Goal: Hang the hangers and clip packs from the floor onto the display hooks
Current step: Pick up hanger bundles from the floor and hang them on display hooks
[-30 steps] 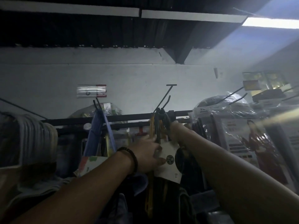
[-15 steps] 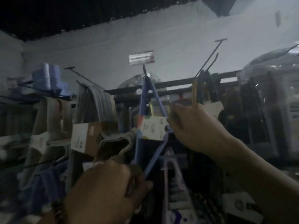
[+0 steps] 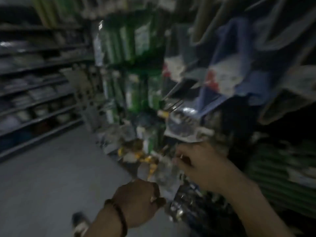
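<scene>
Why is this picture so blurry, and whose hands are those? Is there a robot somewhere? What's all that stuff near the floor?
No robot here. A person wears a small camera on their head, so you see what they see: their own two arms reaching out. It is smeary, probably because the head is turning fast. The left hand is the lower one, with a dark bracelet on its wrist; the right hand is higher. Both reach toward a heap of shiny clear packs near the grey floor. Their fingers look curled, but it is too blurry to tell whether they hold anything. Above hang green packs, what look like blue hangers are at the upper right, and shelves run along the left.
</scene>
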Available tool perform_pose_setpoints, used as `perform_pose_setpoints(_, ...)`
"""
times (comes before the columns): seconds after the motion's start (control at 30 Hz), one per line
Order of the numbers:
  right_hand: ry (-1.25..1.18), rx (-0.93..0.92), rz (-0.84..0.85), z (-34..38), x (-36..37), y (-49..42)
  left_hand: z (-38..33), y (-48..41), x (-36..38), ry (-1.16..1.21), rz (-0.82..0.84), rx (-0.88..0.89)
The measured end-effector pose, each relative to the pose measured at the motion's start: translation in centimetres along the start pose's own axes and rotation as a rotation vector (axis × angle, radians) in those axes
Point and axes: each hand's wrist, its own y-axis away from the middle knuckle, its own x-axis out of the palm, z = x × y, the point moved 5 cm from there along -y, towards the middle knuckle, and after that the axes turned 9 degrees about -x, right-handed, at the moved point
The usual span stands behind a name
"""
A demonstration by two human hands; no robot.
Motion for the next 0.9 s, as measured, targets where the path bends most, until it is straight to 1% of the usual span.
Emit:
perform_pose_setpoints(0.03, -0.064, -0.009, 0.076, 1.5, 3.9, -2.0, 9.0, 2.1, -0.5, 0.127, 0.11, 0.018)
perform_pose_setpoints(0.07, -0.119, -0.016, 0.154, 2.9, 7.8, -3.9, 15.9, 2.6, -1.4, 0.104, -0.019, -0.06)
perform_pose_setpoints(0.13, -0.202, -0.021, 0.321, 5.6, 15.4, -7.4, 24.6, 1.4, 2.2, 0.14, -0.007, -0.168)
perform_pose_setpoints(0.17, -0.231, -0.025, 0.409, 6.9, 18.8, -8.8, 27.8, 0.8, 4.1, 0.13, 0.028, -0.177)
perform_pose_setpoints(0.2, -0.248, -0.038, 0.49, 8.2, 22.1, -10.1, 30.0, 0.5, 5.8, 0.144, 0.098, -0.2)
perform_pose_setpoints(0.23, -0.26, -0.057, 0.562, 9.4, 25.1, -11.4, 32.7, 0.0, 6.9, 0.183, 0.123, -0.235)
perform_pose_setpoints(0.3, -0.289, -0.08, 0.686, 11.5, 30.4, -14.1, 39.4, -1.4, 9.1, 0.25, 0.108, -0.346)
perform_pose_setpoints(0.33, -0.3, -0.083, 0.734, 12.3, 32.8, -15.5, 41.9, -1.8, 10.0, 0.278, 0.11, -0.383)
perform_pose_setpoints(0.4, -0.302, -0.102, 0.832, 13.6, 37.5, -18.8, 45.5, -3.1, 11.5, 0.339, 0.096, -0.403)
perform_pose_setpoints(0.5, -0.309, -0.115, 0.973, 14.1, 44.7, -23.8, 50.7, -5.8, 12.4, 0.516, 0.085, -0.519)
perform_pose_setpoints(0.67, -0.34, -0.098, 1.084, 12.8, 57.8, -32.7, 58.6, -13.1, 14.2, 0.797, 0.06, -0.74)
perform_pose_setpoints(0.77, -0.319, -0.104, 1.145, 11.7, 67.2, -37.2, 63.4, -19.0, 17.6, 0.866, 0.123, -0.8)
perform_pose_setpoints(0.9, -0.22, -0.154, 1.227, 9.6, 81.2, -41.1, 70.1, -27.9, 24.9, 0.937, 0.209, -0.794)
